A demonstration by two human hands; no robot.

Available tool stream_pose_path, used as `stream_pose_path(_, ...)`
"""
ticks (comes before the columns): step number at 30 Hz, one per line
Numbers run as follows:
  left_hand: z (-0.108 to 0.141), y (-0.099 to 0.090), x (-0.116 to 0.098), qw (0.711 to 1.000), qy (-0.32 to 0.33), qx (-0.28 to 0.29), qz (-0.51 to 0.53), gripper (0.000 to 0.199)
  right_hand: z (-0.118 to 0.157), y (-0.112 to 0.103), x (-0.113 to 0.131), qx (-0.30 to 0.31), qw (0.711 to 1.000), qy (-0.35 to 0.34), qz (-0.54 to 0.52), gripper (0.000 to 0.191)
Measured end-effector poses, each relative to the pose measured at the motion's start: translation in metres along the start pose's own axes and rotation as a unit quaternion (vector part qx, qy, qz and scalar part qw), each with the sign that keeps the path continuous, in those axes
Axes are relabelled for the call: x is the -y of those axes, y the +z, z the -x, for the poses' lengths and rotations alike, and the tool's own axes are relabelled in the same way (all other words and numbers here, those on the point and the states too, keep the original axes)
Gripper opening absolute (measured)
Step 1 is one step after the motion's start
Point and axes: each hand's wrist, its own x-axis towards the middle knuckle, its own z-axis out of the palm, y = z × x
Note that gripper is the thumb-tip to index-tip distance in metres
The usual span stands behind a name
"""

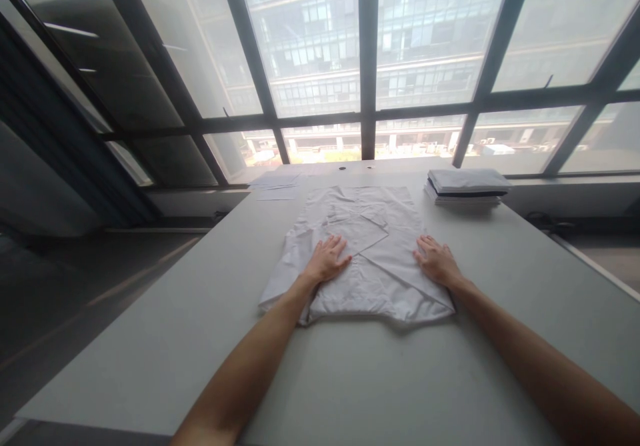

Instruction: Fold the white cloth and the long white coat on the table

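Observation:
A white garment [360, 286] lies spread on the white table, with parts of it folded inward over its middle and wrinkles across the cloth. My left hand [329, 259] rests flat on its left-centre part, fingers spread. On the garment's right edge lies my right hand [436, 261], palm down with the fingers apart. Neither hand grips the cloth.
The white table [175, 326] reaches toward large windows with dark frames. At its back right sits a stack of folded white cloth [467, 183] with a dark layer in it. Thin white sheets [275, 183] lie at the back left.

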Motion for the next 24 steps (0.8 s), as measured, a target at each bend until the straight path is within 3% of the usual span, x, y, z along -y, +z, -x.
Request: stream_pose_path(24, -0.0019, 0.0030, 0.0041, 1.000, 0.000, -0.010, 0.010, 0.061, 0.0013, -0.0038, 0.0018, 0.002, 1.000, -0.001, 0.002, 0.047)
